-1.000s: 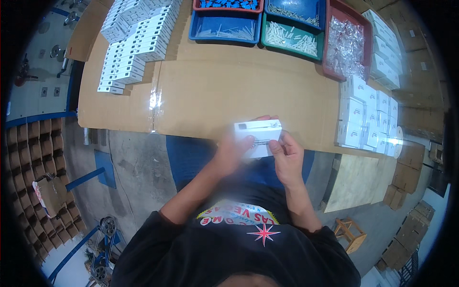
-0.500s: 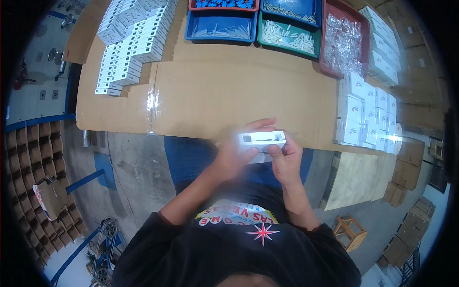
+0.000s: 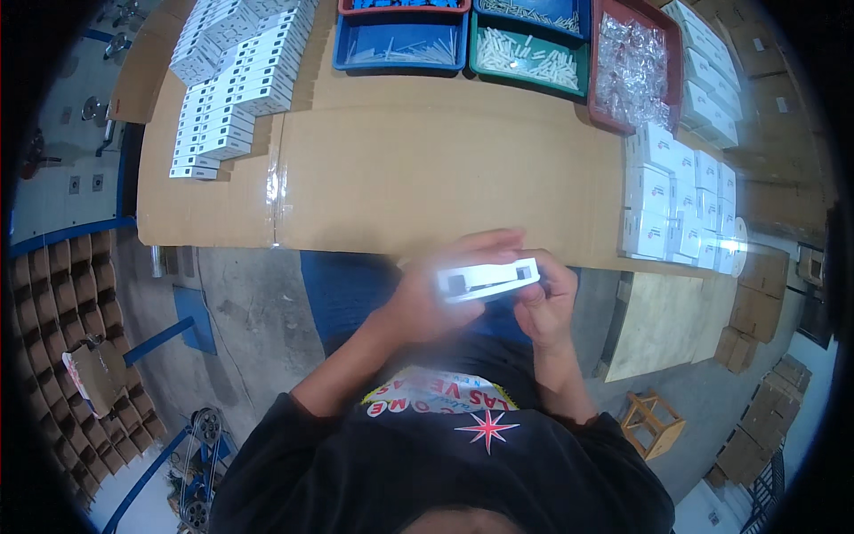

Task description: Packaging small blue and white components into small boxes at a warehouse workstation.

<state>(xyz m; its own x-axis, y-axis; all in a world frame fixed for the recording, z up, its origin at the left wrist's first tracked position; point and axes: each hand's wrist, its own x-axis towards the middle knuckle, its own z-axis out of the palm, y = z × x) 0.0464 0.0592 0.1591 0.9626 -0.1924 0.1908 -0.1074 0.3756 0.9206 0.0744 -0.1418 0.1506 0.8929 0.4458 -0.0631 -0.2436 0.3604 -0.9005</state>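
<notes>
Just off the table's near edge I hold a small white cardboard box (image 3: 491, 275). Its narrow side faces up and has a dark square window near each end. My left hand (image 3: 416, 295) is wrapped round the box's left part, slightly blurred, with fingers along the far side. At the box's right end is my right hand (image 3: 550, 307), its fingers curled behind the corner and its thumb bent at the near side. The inside of the box is hidden.
Many similar white boxes (image 3: 233, 89) are stacked at the table's (image 3: 400, 169) far left, and more white boxes (image 3: 654, 196) at its right. Along the back stand a blue tray (image 3: 400, 67) of clear sticks, a green tray (image 3: 480, 67) of white plugs and a red tray (image 3: 609, 116) of clear bags.
The box has tilted, its right end rising, and now shows a second dark window. My right thumb has come off its front face, and my right hand has shifted slightly right.
</notes>
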